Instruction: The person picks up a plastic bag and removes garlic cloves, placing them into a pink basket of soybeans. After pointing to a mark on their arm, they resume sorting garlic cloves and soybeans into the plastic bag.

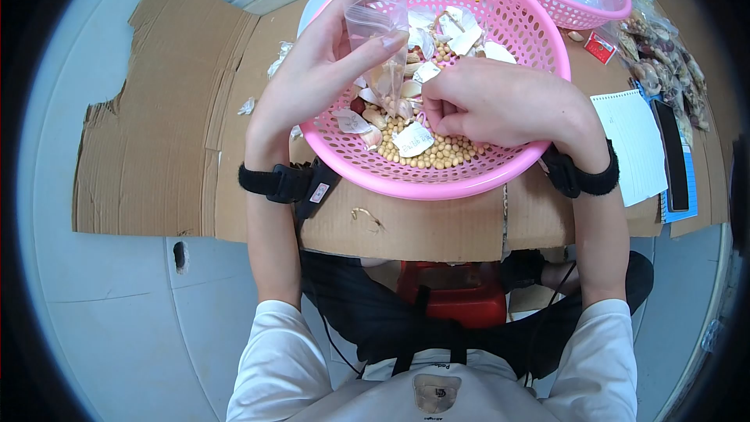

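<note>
A large pink plastic basket (pixel 437 190) holds yellow soybeans (pixel 447 153), garlic cloves (pixel 372 137), peanuts and several torn paper slips with writing. My left hand (pixel 319 66) grips a small clear zip bag (pixel 381 27) between thumb and fingers, over the basket's left side. The bag's lower end reaches down to the cloves, with some pale contents inside. My right hand (pixel 500 98) is in the basket with its fingers curled together, just above the soybeans. Whatever its fingertips hold is hidden. Close by it lies a white paper slip (pixel 412 141).
A second pink basket (pixel 617 12) with clear plastic bags stands at the back right. To the right are filled bags (pixel 664 59), a red packet (pixel 600 48), a notepad (pixel 627 141) and a dark phone-like object (pixel 670 156). Flattened cardboard (pixel 160 117) covers the surface at left.
</note>
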The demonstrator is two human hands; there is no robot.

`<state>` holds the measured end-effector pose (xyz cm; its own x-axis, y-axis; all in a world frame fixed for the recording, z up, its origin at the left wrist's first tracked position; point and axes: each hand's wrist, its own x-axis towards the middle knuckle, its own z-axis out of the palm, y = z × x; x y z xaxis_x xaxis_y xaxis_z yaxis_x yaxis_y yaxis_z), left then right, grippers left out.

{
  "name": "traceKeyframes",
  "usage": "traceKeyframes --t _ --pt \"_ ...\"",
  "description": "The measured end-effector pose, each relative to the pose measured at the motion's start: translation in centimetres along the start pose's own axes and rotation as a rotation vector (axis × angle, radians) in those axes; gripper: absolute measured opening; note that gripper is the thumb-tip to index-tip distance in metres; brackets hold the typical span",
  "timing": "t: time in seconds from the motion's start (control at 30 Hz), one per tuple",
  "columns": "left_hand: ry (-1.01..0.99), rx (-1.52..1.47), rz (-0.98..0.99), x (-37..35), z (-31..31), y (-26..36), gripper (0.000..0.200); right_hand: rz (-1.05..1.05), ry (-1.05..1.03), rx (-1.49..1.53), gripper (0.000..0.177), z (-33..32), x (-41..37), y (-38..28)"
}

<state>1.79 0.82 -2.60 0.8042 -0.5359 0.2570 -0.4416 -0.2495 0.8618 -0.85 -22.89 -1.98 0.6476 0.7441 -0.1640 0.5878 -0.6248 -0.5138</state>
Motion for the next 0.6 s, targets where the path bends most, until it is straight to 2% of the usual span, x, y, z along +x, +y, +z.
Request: traceKeyframes --t 0.1,0.4,0.6 --pt "0.022 -0.017 0.008 -0.13 0.12 -0.05 0.054 0.003 0.028 0.011 0.017 0.05 0.08 0.08" --pt "-0.005 -0.005 0.008 -0.02 0.0 0.04 0.059 -0.035 0.074 0.024 0.015 0.44 0.27 0.6" --pt "0.019 -0.034 -0.003 -0.16 0.21 0.08 0.053 -0.051 0.062 0.007 0.01 0.19 0.19 0.3"
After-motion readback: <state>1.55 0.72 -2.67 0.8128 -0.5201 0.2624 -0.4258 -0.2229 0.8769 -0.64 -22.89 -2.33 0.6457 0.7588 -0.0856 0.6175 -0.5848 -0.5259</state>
